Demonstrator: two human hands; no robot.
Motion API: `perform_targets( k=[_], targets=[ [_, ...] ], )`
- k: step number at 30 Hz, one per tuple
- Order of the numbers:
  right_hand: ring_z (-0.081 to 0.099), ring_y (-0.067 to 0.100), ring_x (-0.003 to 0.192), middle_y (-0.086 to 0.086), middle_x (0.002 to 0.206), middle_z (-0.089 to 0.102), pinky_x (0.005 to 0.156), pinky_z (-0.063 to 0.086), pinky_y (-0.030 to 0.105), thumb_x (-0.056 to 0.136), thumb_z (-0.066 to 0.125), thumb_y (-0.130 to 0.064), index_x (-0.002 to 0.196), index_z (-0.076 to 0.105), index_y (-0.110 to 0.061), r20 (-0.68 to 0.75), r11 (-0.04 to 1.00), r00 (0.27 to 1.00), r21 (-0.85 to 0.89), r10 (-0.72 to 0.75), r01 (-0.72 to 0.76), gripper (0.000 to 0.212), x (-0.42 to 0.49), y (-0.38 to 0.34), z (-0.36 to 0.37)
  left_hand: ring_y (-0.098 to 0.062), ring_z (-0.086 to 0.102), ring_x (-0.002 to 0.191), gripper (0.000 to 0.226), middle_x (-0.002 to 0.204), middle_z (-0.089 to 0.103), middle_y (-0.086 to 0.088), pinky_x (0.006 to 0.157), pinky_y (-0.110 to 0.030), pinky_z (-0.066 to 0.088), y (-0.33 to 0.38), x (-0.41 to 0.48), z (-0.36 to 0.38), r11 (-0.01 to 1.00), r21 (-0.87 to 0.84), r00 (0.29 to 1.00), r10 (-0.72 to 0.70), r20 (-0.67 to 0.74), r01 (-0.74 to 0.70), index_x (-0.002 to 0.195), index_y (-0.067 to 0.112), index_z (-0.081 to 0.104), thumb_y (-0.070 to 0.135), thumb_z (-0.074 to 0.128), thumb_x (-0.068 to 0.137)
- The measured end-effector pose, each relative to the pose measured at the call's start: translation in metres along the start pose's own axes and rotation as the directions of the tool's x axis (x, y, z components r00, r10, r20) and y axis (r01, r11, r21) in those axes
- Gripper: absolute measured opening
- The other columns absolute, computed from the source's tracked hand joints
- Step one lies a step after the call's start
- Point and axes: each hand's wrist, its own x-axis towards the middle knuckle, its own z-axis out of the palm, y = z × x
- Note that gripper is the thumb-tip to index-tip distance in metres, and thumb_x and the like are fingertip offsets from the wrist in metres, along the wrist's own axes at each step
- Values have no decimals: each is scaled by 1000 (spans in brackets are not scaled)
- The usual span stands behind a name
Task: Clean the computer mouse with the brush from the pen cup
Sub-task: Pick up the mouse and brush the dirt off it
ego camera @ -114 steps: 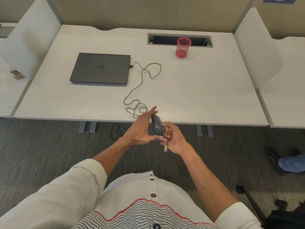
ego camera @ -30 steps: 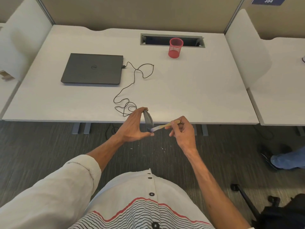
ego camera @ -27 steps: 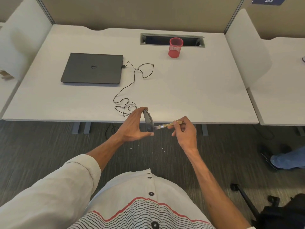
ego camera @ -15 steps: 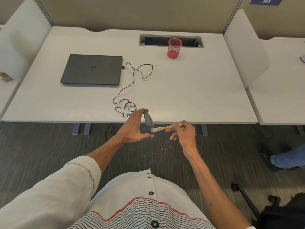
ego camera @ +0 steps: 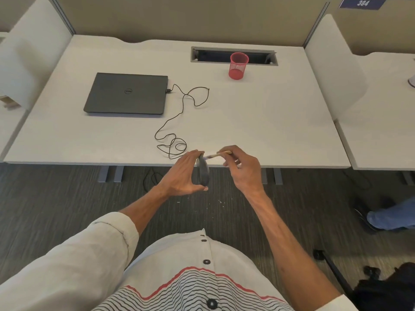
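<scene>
Closed laptop (ego camera: 125, 93) lies on the left of the tabletop (ego camera: 280, 122). A black cable (ego camera: 182, 108) loops from its right edge toward the near edge. The left hand (ego camera: 182, 176) grips the mouse (ego camera: 202, 171) on edge between thumb and fingertips, at the tabletop's near edge. The brush (ego camera: 214, 155) tip touches the mouse's upper end. The right hand (ego camera: 242, 169) pinches the brush handle. The red mesh pen cup (ego camera: 238, 66) stands upright, far side.

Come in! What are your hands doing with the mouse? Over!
Left hand grips dark grey computer mouse on edge. Right hand pinches wooden-handled brush, bristles at mouse's top. Nothing blocking.
</scene>
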Motion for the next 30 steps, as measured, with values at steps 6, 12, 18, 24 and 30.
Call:
perform_targets(
  k=[6,12,18,24,30],
  targets=[
    [67,11,70,-11,90,82,79,49,35,108,70,-33,118,81,-26,187,903,946,-297,-264,311,16,3,-7,-4,-24,23,167,128,178,26,-8,139,-47,23,1,0,-2,1000,1,1000,-15,-7,15,171,17,20,63,92,76],
    [57,3,61,-20,72,68,65,36,16,107,71,-38,107,79,-35,311,904,931,-313,-192,291,9,-1,-3,-15,-25,22,168,128,178,26,-9,140,-46,20,-1,-2,3,1000,5,1000,-25,-1,25,171,16,20,62,92,77],
    [63,0,64,-21,82,77,64,42,13,104,72,-42,105,79,-39,268,947,956,-262,-116,188,7,0,-2,-18,-25,21,168,129,180,22,-9,140,-47,20,-1,0,4,999,6,999,-33,17,33,172,17,17,65,90,77],
    [59,-5,72,-15,109,85,74,44,10,106,74,-36,117,84,-29,137,943,982,-287,-131,166,17,0,-6,-7,-25,22,168,128,179,24,-8,139,-45,21,-2,3,1,999,-6,999,-35,1,35,172,17,19,64,92,77],
    [54,-6,58,-27,67,62,63,31,8,102,75,-36,95,81,-36,363,949,929,-264,-71,175,10,-1,1,-13,-24,25,166,130,178,25,-8,139,-49,25,-3,4,0,999,-27,999,-43,-14,42,171,15,21,69,91,75]
  ],
)
